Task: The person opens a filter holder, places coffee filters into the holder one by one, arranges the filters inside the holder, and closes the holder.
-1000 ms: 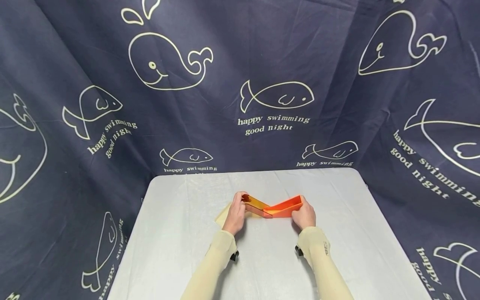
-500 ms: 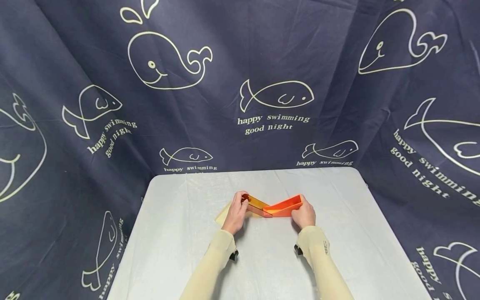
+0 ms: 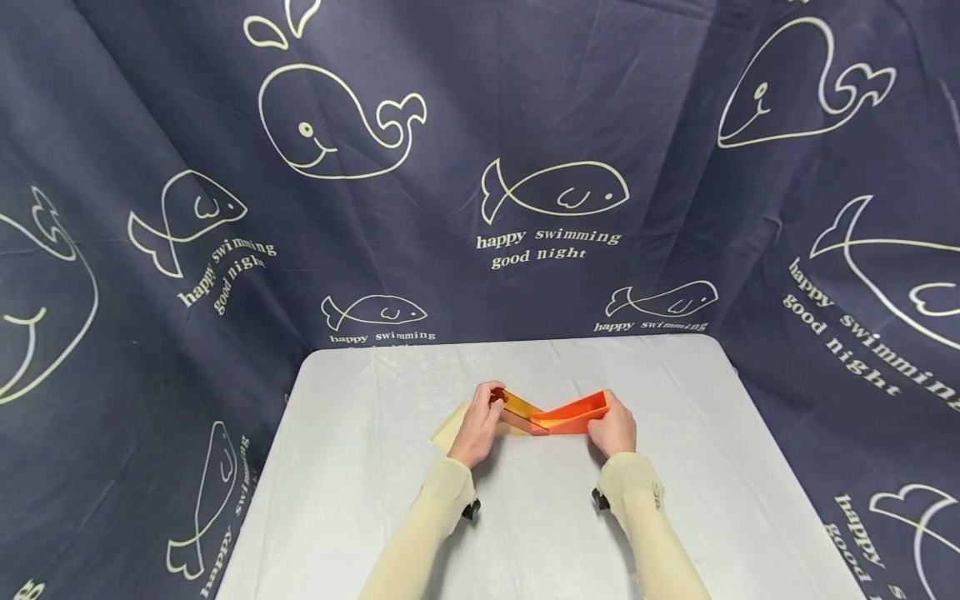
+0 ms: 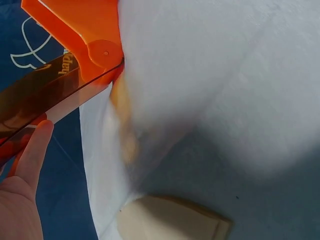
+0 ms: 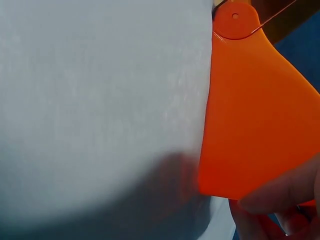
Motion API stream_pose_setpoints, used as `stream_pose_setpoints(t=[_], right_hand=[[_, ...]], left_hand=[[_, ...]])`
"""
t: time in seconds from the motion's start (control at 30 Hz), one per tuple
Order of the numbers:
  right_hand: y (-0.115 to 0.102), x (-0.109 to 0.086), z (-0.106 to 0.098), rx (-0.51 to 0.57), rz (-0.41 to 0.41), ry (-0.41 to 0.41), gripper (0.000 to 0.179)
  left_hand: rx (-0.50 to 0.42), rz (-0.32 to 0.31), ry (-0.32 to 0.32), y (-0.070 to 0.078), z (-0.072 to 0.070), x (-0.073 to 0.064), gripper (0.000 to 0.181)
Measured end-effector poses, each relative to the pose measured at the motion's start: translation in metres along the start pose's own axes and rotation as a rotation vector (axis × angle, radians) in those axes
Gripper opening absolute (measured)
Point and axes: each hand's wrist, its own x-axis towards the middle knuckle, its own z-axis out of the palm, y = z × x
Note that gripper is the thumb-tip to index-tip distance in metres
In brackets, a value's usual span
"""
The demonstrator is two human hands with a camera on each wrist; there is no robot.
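Observation:
A hinged case stands on the table, its orange body [image 3: 573, 425] to the right and its see-through amber lid [image 3: 522, 406] swung out to the left. My left hand [image 3: 474, 429] holds the far end of the lid, the thumb along its edge in the left wrist view. The orange body's right end is gripped by my right hand [image 3: 613, 427], with the thumb on the side wall in the right wrist view. A round pivot [image 4: 105, 53] joins lid and body. Beside my left hand lies a cream-coloured flat piece [image 3: 447, 429], partly hidden by that hand.
The case is on a table with a pale grey-white cover [image 3: 540, 517]. A dark blue curtain [image 3: 450, 100] with fish and whale drawings hangs behind the table and along both sides.
Both hands and the case have shifted slightly to the right, the left hand a little more. The lid stays swung out and both grips are kept. The cream piece stays by the left hand.

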Motion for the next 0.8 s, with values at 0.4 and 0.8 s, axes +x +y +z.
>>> stream_pose_setpoints(t=[0.4, 0.8], right_hand=[[0.016, 0.002, -0.019, 0.033, 0.022, 0.021, 0.04], [0.021, 0.005, -0.02, 0.024, 0.012, 0.032, 0.041]], left_hand=[[0.015, 0.013, -0.046, 0.01, 0.016, 0.007, 0.036], [0.003, 0.021, -0.043, 0.008, 0.02, 0.006, 0.037]])
